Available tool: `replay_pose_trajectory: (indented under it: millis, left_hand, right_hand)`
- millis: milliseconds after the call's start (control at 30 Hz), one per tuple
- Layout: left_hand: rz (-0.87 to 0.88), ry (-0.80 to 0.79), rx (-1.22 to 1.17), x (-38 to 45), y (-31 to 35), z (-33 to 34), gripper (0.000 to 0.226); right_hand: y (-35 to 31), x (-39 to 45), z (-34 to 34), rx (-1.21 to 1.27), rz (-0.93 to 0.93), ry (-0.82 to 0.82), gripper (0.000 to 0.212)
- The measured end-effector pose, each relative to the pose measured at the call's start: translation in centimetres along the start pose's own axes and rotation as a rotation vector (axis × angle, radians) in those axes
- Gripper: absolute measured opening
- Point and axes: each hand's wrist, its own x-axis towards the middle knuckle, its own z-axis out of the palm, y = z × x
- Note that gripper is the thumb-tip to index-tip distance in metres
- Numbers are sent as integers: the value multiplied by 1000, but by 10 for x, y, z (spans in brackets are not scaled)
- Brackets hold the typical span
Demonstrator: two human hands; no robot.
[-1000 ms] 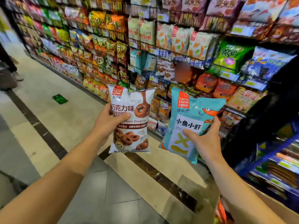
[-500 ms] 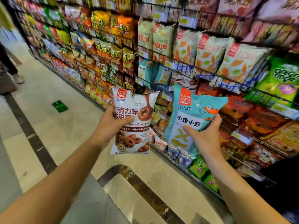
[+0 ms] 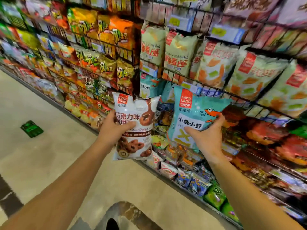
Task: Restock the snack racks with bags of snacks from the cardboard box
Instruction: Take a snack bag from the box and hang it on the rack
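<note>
My left hand (image 3: 114,128) grips a white bag of chocolate doughnut snacks (image 3: 135,140) by its left edge, upright in front of the snack rack (image 3: 191,78). My right hand (image 3: 206,136) holds a teal fish-and-shrimp crisp bag (image 3: 191,113), thumb across its front, tilted slightly toward the shelves. Just behind it on the rack stand matching teal bags (image 3: 147,87). The cardboard box is out of view.
Wire shelves packed with snack bags run from far left to right. The rack's lower shelves (image 3: 199,180) jut out near my right forearm. Beige tiled floor (image 3: 49,155) with a green floor sticker (image 3: 31,128) lies to the left. A dark shoe tip (image 3: 112,224) shows at the bottom.
I have moved closer to the rack and the view has swung left along it. Both bags have stayed in my hands and now sit nearer the shelf with matching teal bags.
</note>
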Motion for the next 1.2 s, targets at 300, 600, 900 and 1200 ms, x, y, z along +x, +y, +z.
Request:
replay_pose_trajectory:
  millis: [300,600,900,1200]
  left_hand:
    - [-19,-124,13,135,7,-40,59]
    - [-42,-177,38,223,-4,-31,66]
    - [-8,-246,73,281,-22,2,54]
    - [-54,-223,129,312,-59,5,55]
  right_hand:
    - [-28,68,99,-54,14,194,89]
    - [12,135,151,-112,98,256,111]
    - [70,163,201,-117,215,235,107]
    - [91,197,222,-177,340,183,109]
